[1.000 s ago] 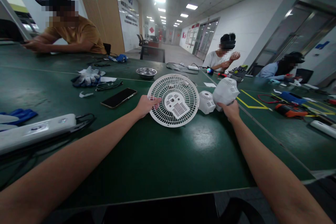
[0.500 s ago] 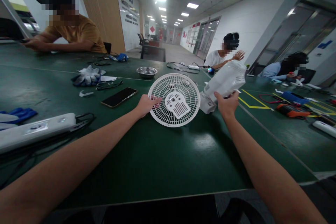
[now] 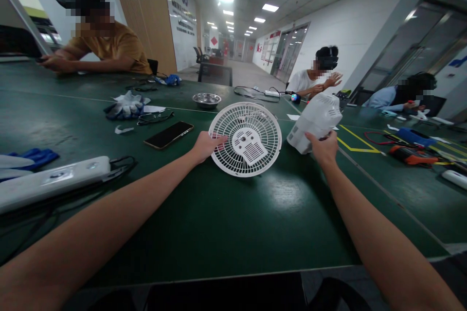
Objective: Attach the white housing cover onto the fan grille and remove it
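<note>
My left hand [image 3: 208, 146] is closed on the left edge of a white fan grille [image 3: 268, 124], thumb over its front. The grille is round and tilted toward me, with a slotted plate at its centre. My right hand [image 3: 324, 145] grips a white plastic fan housing [image 3: 315, 115], which has small vent slots and stands a little to the right of the grille, apart from it. Some fingers of this hand are hidden behind the housing. Behind the grille sits a shallow metal bowl [image 3: 206, 100].
Left of the grille lie a phone [image 3: 169, 134], gloves [image 3: 126, 106] and a white power strip [image 3: 54, 177] with a black cable. On the right are an orange-and-black meter [image 3: 412, 154] and yellow tape lines [image 3: 359, 149]. Several people sit around the green table [image 3: 219, 233].
My right hand has turned the fan housing, so it looks more compact and sits apart from the grille. My left hand keeps its hold. The whole view has shifted slightly.
</note>
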